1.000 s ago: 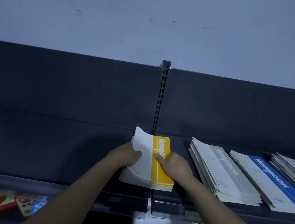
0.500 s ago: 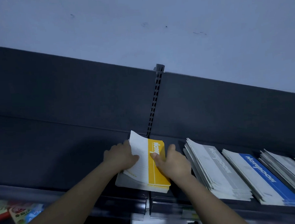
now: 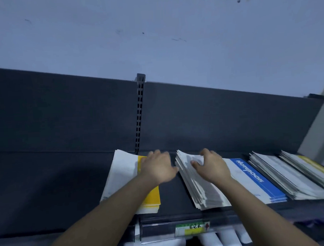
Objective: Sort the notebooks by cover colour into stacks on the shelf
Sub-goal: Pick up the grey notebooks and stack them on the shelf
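Note:
A stack of yellow-and-white notebooks [image 3: 122,173] lies flat on the dark shelf [image 3: 48,183], just left of the slotted upright. My left hand [image 3: 158,168] hovers over its right edge with fingers relaxed, holding nothing. To the right lies a fanned stack of grey-white notebooks [image 3: 199,190]. My right hand [image 3: 211,166] is over its top with fingers spread and loosely bent, gripping nothing that I can see. Further right lie a blue-striped stack [image 3: 253,182], another grey stack [image 3: 282,177] and a stack with a yellow stripe [image 3: 315,166].
The slotted upright [image 3: 139,114] divides the shelf's dark back panel. A price label [image 3: 191,229] sits on the shelf's front rail. White rolls [image 3: 218,239] lie on the level below. A pale wall edge [image 3: 322,123] bounds the shelf at the right.
Both hands have let go of the yellow stack, which now lies flat. My right hand has moved right onto the grey stack. The view has shifted right.

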Tool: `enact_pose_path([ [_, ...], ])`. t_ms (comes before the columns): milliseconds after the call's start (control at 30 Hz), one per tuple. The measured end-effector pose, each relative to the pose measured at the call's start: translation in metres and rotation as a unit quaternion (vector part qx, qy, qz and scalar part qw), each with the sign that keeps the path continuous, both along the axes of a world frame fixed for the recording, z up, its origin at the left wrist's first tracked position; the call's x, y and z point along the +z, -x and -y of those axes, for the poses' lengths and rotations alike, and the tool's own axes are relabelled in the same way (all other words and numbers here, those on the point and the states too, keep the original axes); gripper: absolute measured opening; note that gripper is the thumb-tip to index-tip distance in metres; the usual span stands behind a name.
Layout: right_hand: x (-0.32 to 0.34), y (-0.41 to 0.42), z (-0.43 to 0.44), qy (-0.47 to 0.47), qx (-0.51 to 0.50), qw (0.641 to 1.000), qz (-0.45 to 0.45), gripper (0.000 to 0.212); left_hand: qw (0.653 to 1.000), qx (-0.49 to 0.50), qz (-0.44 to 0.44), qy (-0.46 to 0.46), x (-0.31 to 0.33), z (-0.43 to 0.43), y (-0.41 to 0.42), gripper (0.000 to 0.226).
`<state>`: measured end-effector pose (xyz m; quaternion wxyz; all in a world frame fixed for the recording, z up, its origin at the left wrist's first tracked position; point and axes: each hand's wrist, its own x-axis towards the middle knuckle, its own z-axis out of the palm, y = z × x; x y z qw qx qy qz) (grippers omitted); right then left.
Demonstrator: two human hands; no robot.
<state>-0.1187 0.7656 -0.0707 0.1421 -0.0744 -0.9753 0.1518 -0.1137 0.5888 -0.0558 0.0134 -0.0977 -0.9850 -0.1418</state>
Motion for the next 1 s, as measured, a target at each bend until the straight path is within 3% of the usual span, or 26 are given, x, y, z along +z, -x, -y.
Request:
enact_pose_path([
  [200,-0.018,-0.001,-0.049,0.054,-0.008,0.992,0.118,0.06,0.98,-0.007,0.113,-0.162,-0.022,-0.059,0.004,0.051],
  [367,-0.029,0.002,-0.072,0.08,0.037,0.985,0.15,0.066,0.905,0.091,0.181,-0.375,-0.045,-0.088,0.016,0.071],
  [433,-0.032,0.002,-0.078,0.089,0.054,0.983,0.15,0.064,0.877,0.112,0.193,-0.426,-0.044,-0.094,0.015,0.059],
  [567,-0.036,0.002,-0.083,0.087,0.078,0.982,0.151,0.059,0.862,0.171,0.158,-0.45,-0.043,-0.102,0.009,0.018],
  [667,-0.036,0.002,-0.085,0.091,0.09,0.981,0.149,0.057,0.849,0.189,0.167,-0.464,-0.042,-0.107,0.006,0.016],
  [767,-0.037,-0.001,-0.087,0.106,0.104,0.979,0.137,0.054,0.825,0.2,0.191,-0.493,-0.045,-0.109,0.004,0.032],
  [867,-0.038,-0.002,-0.091,0.133,0.108,0.977,0.131,0.057,0.817,0.206,0.18,-0.507,-0.05,-0.109,0.003,0.034],
  [1000,-0.035,-0.003,-0.093,0.328,0.07,0.937,0.096,0.073,0.803,0.177,0.121,-0.556,-0.053,-0.104,0.001,0.039],
])
